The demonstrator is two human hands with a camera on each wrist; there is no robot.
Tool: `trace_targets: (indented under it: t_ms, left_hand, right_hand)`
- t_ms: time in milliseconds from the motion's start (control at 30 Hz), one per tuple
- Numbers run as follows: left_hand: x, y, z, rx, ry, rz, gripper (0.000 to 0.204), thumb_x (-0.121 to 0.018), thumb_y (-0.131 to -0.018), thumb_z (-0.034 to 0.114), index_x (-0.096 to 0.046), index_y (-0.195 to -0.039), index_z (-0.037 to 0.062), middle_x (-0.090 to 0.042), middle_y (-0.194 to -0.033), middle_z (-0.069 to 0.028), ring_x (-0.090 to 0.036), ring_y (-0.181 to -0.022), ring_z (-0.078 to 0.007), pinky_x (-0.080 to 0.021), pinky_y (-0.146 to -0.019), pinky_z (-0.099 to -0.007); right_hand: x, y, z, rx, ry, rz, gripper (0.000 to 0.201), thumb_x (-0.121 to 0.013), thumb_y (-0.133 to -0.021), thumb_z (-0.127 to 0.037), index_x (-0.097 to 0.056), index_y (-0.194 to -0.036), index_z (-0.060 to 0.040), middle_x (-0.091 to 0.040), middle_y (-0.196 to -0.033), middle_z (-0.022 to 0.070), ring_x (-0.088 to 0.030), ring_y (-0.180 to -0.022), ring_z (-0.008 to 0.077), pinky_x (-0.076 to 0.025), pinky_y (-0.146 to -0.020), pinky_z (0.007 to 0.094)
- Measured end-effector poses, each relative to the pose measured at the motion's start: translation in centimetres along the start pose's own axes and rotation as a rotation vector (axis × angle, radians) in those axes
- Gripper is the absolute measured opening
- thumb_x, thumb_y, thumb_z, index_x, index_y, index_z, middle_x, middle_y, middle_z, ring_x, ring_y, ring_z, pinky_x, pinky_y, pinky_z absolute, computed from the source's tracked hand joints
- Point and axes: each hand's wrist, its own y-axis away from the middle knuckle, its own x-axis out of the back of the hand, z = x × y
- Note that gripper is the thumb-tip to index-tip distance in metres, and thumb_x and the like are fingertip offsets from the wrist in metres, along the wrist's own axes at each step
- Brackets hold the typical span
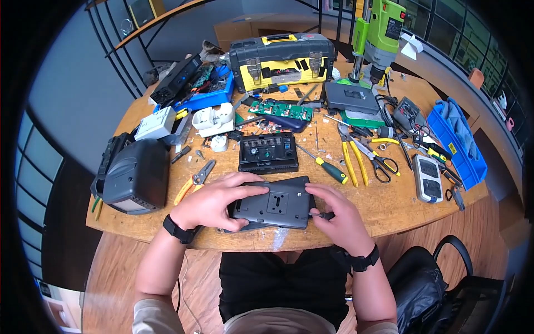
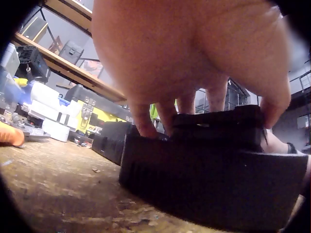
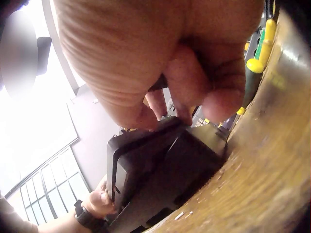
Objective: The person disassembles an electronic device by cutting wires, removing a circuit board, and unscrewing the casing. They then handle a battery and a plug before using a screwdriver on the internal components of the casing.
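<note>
1. The flat, dark grey rectangular plastic casing (image 1: 260,207) lies near the table's (image 1: 389,218) edge closest to the person, its square recessed panel (image 1: 277,202) facing up.
2. The left hand (image 1: 214,199) grips its 9 o'clock end, fingers and thumb spread part-open across the far and near edges, probably to steady it.
3. The right hand (image 1: 342,220) is at the 3 o'clock end, fingers bent and touching the casing; a small, slim dark item (image 1: 324,215) sits in its nearly closed grasp, seemingly held ready against that side.
4. At 12 o'clock sits a black box with a row of compartments (image 1: 268,155); at 1 o'clock, a green-and-black-handled screwdriver (image 1: 332,171); at 2, yellow-handled pliers (image 1: 355,158); near 10, orange-handled pliers (image 1: 194,181). The tools seem kept within easy reach.
5. The casing's underside is hidden, and the dark part showing below it is hard to make out. The right fingers cover much of the slim item, so its kind cannot be told. Both wrist views are dark around the casing.
</note>
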Motion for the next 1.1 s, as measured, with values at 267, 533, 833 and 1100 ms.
trace_targets:
  t_ms: [267,533,833,1100]
  left_hand:
    - [0.1,-0.4,0.1,0.003,-0.011,-0.018,0.083,-0.083,-0.066,0.018,-0.060,-0.146,0.0100,-0.053,-0.150,-0.0162,-0.053,-0.136,-0.0371,-0.043,-0.115,-0.0448]
    - [0.0,-0.2,-0.7,0.003,0.029,-0.026,0.084,-0.084,-0.066,0.018,-0.056,-0.146,0.0091,-0.053,-0.151,-0.0166,-0.052,-0.137,-0.0385,-0.043,-0.115,-0.0461]
    - [0.6,-0.6,-0.4,-0.024,-0.014,-0.037,0.082,-0.085,-0.068,0.019,-0.053,-0.143,0.0052,-0.054,-0.149,-0.0162,-0.053,-0.136,-0.0365,-0.043,-0.115,-0.0465]
    - [-0.1,-0.5,-1.0,-0.013,0.084,-0.017,0.081,-0.086,-0.069,0.022,-0.052,-0.142,0.0056,-0.054,-0.146,-0.0168,-0.053,-0.135,-0.0377,-0.044,-0.113,-0.0456]
  right_hand:
    - [0.0,0.2,-0.3,-0.069,-0.036,0.010,0.053,-0.075,-0.087,-0.002,-0.060,-0.138,-0.0074,-0.062,-0.143,0.0134,-0.067,-0.121,0.0322,-0.063,-0.083,0.0351]
    - [0.3,0.3,-0.2,0.034,0.072,0.006,0.064,-0.085,-0.085,-0.026,-0.059,-0.141,-0.0087,-0.060,-0.147,0.0125,-0.065,-0.125,0.0336,-0.058,-0.095,0.0396]
    - [-0.4,0.5,-0.5,0.030,0.236,-0.046,0.076,-0.087,-0.080,-0.041,-0.058,-0.143,-0.0106,-0.056,-0.151,0.0107,-0.070,-0.116,0.0326,-0.059,-0.092,0.0406]
    - [0.0,0.2,-1.0,0.074,0.358,-0.064,0.072,-0.087,-0.080,-0.042,-0.060,-0.140,-0.0133,-0.058,-0.147,0.0092,-0.075,-0.098,0.0302,-0.062,-0.078,0.0387]
